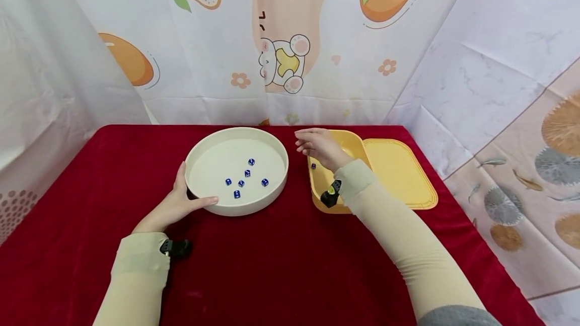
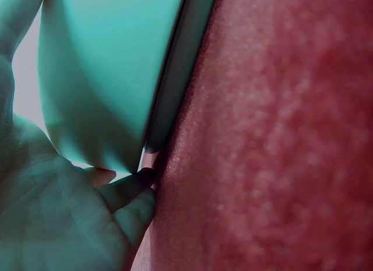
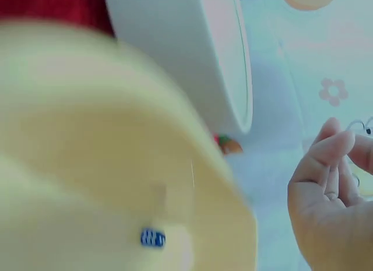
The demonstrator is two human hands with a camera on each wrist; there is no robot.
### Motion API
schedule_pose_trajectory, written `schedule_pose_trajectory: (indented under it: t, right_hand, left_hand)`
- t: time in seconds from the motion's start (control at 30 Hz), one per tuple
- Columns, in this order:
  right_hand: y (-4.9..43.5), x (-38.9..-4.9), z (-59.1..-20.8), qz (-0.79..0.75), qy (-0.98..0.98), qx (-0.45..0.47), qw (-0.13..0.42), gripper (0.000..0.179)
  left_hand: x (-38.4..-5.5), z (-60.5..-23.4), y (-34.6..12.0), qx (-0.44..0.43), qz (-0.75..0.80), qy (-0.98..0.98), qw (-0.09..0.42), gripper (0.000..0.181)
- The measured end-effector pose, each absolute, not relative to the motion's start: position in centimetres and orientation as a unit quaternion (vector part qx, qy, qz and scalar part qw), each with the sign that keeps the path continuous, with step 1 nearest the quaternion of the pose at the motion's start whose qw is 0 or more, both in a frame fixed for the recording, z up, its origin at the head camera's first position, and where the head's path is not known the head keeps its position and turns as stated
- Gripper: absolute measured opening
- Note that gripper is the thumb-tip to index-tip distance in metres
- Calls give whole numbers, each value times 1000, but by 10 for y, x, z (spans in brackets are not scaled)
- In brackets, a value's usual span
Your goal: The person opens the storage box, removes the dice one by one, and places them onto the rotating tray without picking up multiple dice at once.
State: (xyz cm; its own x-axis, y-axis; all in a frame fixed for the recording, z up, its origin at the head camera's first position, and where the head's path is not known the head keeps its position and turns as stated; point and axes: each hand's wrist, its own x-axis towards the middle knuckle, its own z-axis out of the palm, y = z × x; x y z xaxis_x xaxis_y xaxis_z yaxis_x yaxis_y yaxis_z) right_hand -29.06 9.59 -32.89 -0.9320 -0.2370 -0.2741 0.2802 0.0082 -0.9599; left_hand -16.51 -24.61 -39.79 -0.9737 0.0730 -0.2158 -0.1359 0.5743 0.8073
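Note:
A cream round tray (image 1: 209, 152) stands on the table with several blue dice in it, among them a blue die (image 1: 265, 182) near its right side. My left hand (image 1: 174, 202) grips the tray's left edge, thumb over the front rim and fingers against the outer wall, as the left wrist view also shows. Over the back left part of a yellow box (image 1: 333, 209) hovers my right hand (image 1: 319, 147), its fingers loosely bent and nothing visible between them. Below it, inside the box, lies another blue die (image 1: 313, 166), also seen in the right wrist view (image 3: 152, 237).
A yellow lid (image 1: 403, 175) lies to the right of the box, partly against it. Red cloth (image 1: 254, 270) covers the table. A printed curtain (image 1: 208, 64) hangs behind its back edge, and another curtain (image 1: 507, 79) hangs along the right.

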Motion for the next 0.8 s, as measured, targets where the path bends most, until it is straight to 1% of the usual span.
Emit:
schedule_pose_trajectory:
  t: [0.2, 0.27, 0.4, 0.47, 0.63, 0.8]
  right_hand:
    - [118, -294, -329, -701, 690, -4, 177, 10]
    - [124, -295, -331, -694, 695, -13, 185, 16]
    - [136, -300, -339, -680, 705, -30, 202, 33]
    - [141, -303, -343, -674, 709, -35, 206, 38]
    - [148, -310, -352, -658, 721, -31, 214, 38]
    - [155, -314, -363, -646, 725, -22, 236, 38]
  left_hand:
    - [-165, -397, -246, -20, 460, 880, 115, 134]
    - [-165, -398, -246, -19, 459, 881, 115, 134]
    - [-165, -398, -246, -18, 460, 880, 115, 133]
    - [-165, -398, -246, -17, 461, 880, 115, 133]
    - [-166, -398, -246, -17, 462, 879, 114, 133]
    - [-166, -398, -246, -20, 458, 881, 115, 133]
